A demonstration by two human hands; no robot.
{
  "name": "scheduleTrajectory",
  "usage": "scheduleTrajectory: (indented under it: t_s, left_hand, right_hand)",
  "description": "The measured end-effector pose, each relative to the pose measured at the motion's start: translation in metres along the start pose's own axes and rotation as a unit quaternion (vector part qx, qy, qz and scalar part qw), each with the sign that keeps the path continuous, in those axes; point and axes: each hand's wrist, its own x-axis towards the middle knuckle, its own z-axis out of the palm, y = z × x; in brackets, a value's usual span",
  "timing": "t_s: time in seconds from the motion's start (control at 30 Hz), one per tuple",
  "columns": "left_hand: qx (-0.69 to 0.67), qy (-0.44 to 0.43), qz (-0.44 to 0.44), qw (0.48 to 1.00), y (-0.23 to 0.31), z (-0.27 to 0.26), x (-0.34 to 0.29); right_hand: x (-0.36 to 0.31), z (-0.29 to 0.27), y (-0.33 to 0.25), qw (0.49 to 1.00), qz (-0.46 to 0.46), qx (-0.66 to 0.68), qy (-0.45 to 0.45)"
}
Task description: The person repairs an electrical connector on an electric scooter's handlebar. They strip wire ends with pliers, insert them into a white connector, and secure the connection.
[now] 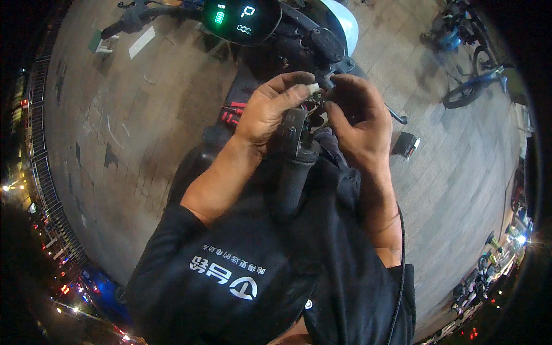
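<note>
My left hand (pixel 268 109) pinches a small white plastic connector (pixel 313 88) between thumb and fingers. Just right of it, my right hand (pixel 361 115) is curled with its thumb and forefinger apart, close to some thin wires (pixel 311 106); I see nothing held in it. Beneath both hands is an opened black switch housing (pixel 294 133) on a handlebar, with a black rubber grip (pixel 292 178) pointing toward me. Part of the wiring is hidden behind my fingers. The handlebar belongs to a dark electric scooter with a lit display (pixel 241 22) at the top.
Red-handled tools (pixel 232 112) lie left of my left wrist. A small dark box (pixel 406 144) is on the paved ground (pixel 460 190) to the right. Farther off are a parked blue bicycle (pixel 474 86) and, at left, a metal fence (pixel 49 195). A dark cable hangs beside my right arm.
</note>
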Motion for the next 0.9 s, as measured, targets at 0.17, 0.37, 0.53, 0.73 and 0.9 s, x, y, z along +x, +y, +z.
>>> scheduleTrajectory:
  t_s: [0.17,0.37,0.53,0.73,0.9]
  left_hand:
    - [0.067,-0.024,-0.010,0.997,0.014,0.001,-0.008]
    - [0.005,-0.036,-0.017,0.999,0.015,0.006,-0.017]
    - [0.003,-0.034,0.000,0.999,0.012,0.008,-0.016]
    - [0.018,-0.013,0.028,0.999,0.004,0.006,-0.011]
    - [-0.041,-0.006,0.010,0.999,0.000,0.007,-0.011]
  right_hand:
    - [-0.006,0.000,0.008,0.999,-0.035,0.000,0.010]
    - [-0.007,-0.004,0.006,0.997,-0.061,0.051,-0.015]
    - [-0.008,-0.001,0.001,0.996,-0.001,0.085,-0.003]
    - [-0.003,-0.006,0.011,0.997,-0.056,0.043,-0.028]
    - [-0.002,-0.001,0.003,0.998,-0.011,0.054,-0.006]
